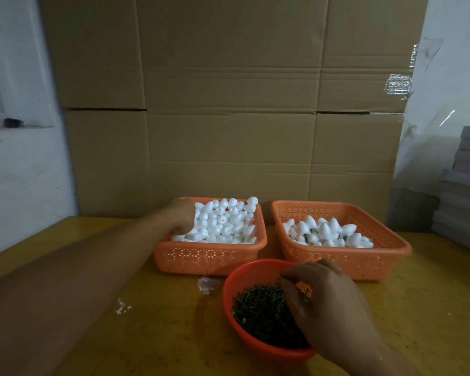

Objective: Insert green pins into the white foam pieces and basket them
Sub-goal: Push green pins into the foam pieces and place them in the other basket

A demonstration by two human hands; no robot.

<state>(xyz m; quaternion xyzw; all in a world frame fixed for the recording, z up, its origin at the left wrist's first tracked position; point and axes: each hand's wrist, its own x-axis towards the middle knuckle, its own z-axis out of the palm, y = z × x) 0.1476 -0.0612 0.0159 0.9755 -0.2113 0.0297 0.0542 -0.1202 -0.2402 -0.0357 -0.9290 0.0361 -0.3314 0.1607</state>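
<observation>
Fingertips (284, 280) of right hand (329, 305) pinch at pins (261, 308); left hand (181, 217) curls into foam (223, 221), grasp unclear. Pickup step. Next: align pin to foam.

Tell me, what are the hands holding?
The right hand pinches a green pin over the bowl. The left hand digs into foam pieces; its grip is hidden.

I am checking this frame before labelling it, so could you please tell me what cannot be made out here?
Head view only:
- Left hand: fingertips buried among white foam pieces in the left orange perforated basket; grip unclear.
- Right hand: its back hides whether the fingers pinch a green pin in the round red bowl.
- Both forearms cut off by the frame edges.
</observation>
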